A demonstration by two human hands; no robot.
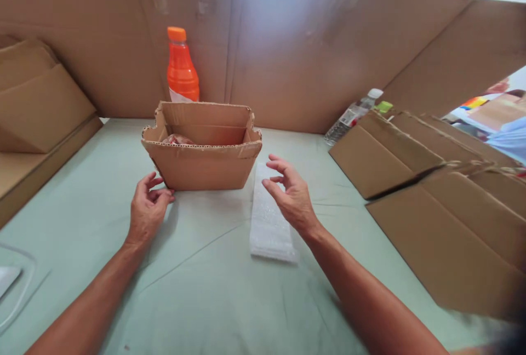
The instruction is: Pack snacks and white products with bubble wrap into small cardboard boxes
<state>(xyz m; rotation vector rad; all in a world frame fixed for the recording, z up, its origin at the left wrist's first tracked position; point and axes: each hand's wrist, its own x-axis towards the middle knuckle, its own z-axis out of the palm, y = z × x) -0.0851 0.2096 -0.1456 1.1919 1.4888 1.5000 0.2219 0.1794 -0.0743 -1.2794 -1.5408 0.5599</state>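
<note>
The brown box (201, 167) stands on the surface (197, 300), open side up, which likely keeps the wrapped thing (178, 139) inside from falling out. The left hand (147, 208) is at its bottom corner, maybe to keep it steady; I can't tell if those bent fingers pinch it. The right hand (293, 197) hangs over the flat white wrap (269, 229), fingers apart, holding nothing.

A box (201, 171) is set on the table (205, 300) between the left hand (148, 207) and the right hand (290, 196), with a bottle (183, 73) placed behind it. Bubble wrap (269, 226) is laid to its right, below the right hand. Other boxes (460, 240) are lined up farther right.
</note>
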